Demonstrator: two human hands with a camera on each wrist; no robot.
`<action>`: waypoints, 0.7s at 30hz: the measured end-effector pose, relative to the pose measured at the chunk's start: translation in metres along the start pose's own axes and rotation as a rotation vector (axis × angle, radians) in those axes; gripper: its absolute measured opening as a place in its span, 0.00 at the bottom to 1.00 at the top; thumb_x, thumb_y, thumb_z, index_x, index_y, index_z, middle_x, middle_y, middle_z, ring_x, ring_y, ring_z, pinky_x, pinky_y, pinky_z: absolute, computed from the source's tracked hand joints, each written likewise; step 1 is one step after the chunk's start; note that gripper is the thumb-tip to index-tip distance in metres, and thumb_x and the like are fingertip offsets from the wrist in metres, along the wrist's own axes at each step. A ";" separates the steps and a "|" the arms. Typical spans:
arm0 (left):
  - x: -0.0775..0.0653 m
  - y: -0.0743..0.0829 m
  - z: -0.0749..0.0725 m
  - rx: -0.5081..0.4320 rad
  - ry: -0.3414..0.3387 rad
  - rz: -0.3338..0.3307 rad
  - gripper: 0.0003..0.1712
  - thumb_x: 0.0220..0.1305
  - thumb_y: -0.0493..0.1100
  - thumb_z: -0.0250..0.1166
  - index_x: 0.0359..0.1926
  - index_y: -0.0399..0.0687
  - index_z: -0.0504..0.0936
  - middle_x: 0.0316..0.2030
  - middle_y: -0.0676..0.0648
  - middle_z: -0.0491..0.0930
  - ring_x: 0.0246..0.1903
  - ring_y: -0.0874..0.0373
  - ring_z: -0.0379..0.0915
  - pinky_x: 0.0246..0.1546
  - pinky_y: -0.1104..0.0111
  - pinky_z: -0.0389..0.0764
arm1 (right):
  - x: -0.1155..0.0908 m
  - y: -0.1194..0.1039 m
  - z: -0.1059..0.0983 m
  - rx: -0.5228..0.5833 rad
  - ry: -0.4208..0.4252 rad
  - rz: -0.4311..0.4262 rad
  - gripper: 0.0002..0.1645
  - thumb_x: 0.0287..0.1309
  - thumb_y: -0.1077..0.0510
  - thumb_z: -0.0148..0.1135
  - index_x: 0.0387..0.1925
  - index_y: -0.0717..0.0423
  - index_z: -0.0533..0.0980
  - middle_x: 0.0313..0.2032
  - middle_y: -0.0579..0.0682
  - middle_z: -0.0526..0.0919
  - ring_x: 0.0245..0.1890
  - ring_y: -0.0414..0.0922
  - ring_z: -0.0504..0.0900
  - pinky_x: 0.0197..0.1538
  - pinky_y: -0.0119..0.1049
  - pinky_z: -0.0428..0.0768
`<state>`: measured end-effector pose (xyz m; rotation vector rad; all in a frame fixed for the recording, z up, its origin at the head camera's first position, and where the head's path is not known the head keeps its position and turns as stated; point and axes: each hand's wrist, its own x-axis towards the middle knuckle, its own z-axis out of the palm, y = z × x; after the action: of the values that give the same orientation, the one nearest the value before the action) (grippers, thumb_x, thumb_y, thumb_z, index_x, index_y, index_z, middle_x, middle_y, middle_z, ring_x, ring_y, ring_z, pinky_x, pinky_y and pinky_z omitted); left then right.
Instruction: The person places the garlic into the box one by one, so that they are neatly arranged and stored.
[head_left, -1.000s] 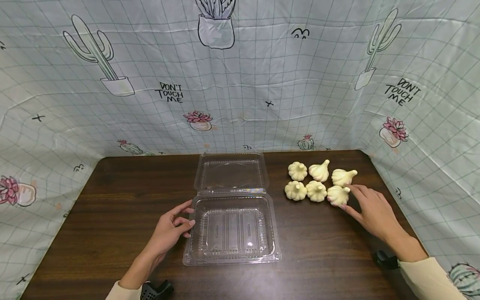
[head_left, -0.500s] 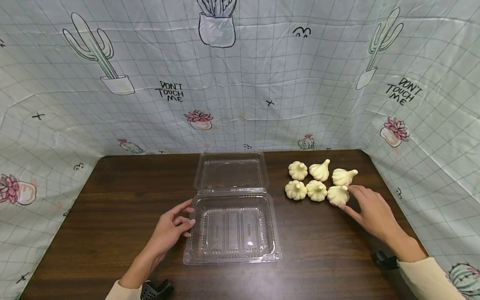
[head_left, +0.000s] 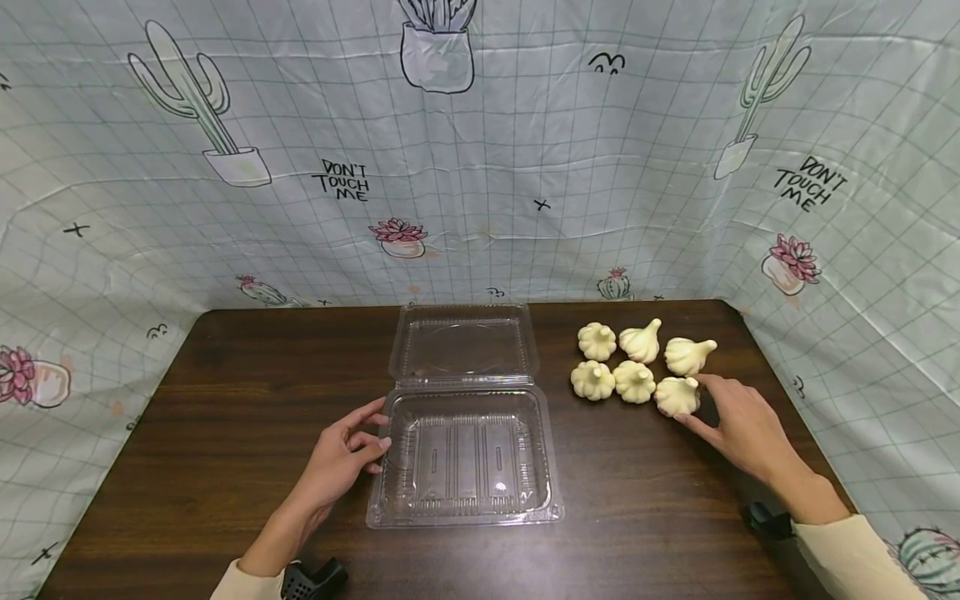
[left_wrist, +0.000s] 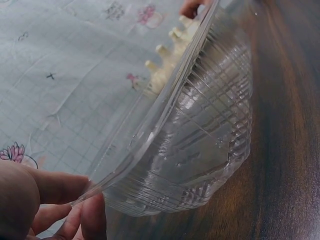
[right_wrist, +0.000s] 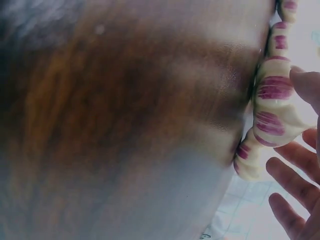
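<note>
At the right of the surface, the right hand pinches the front-right garlic bulb in a thumb-and-finger grip; a straight lift should spare the neighboring bulb. The left hand pinches the clear clamshell's rim.

Black lettering on the patterned cloth reads "DON'T TOUCH ME" in two places.

Head: soft light is falling evenly on cloth; glare is spotting the box; sheen is paling the desk. Left wrist: light is running dimmer; garlic is blurring. Right wrist: desk is lying unfocused; cloth is glaring white.
</note>
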<state>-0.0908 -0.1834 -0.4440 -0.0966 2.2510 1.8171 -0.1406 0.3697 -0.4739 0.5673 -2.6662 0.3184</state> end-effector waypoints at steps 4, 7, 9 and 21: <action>-0.001 0.000 0.000 0.004 -0.002 0.000 0.36 0.74 0.29 0.63 0.79 0.36 0.65 0.64 0.34 0.72 0.34 0.63 0.76 0.34 0.70 0.84 | -0.001 0.000 0.000 0.010 0.001 0.002 0.40 0.43 0.55 0.85 0.56 0.69 0.78 0.46 0.67 0.85 0.43 0.67 0.83 0.43 0.66 0.78; -0.001 0.001 0.000 0.006 -0.002 -0.003 0.36 0.74 0.30 0.63 0.79 0.36 0.64 0.64 0.34 0.72 0.35 0.62 0.76 0.34 0.70 0.84 | -0.001 0.000 0.001 0.022 0.011 -0.014 0.39 0.40 0.56 0.86 0.55 0.64 0.81 0.48 0.64 0.85 0.45 0.66 0.83 0.42 0.65 0.78; -0.001 0.001 -0.001 0.007 -0.002 -0.006 0.36 0.74 0.30 0.63 0.79 0.36 0.64 0.63 0.35 0.72 0.35 0.62 0.76 0.35 0.70 0.84 | -0.001 -0.001 0.001 0.032 0.008 -0.013 0.38 0.40 0.56 0.86 0.55 0.62 0.81 0.49 0.63 0.85 0.46 0.65 0.83 0.42 0.65 0.78; -0.001 0.003 -0.003 -0.024 -0.028 -0.041 0.33 0.76 0.30 0.60 0.78 0.33 0.63 0.56 0.39 0.73 0.35 0.60 0.75 0.36 0.70 0.84 | -0.005 -0.002 -0.002 0.044 -0.024 0.026 0.37 0.41 0.55 0.87 0.54 0.63 0.82 0.47 0.63 0.88 0.45 0.65 0.84 0.45 0.65 0.78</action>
<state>-0.0905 -0.1858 -0.4404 -0.1205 2.1923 1.8136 -0.1350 0.3699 -0.4743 0.5535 -2.6972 0.3802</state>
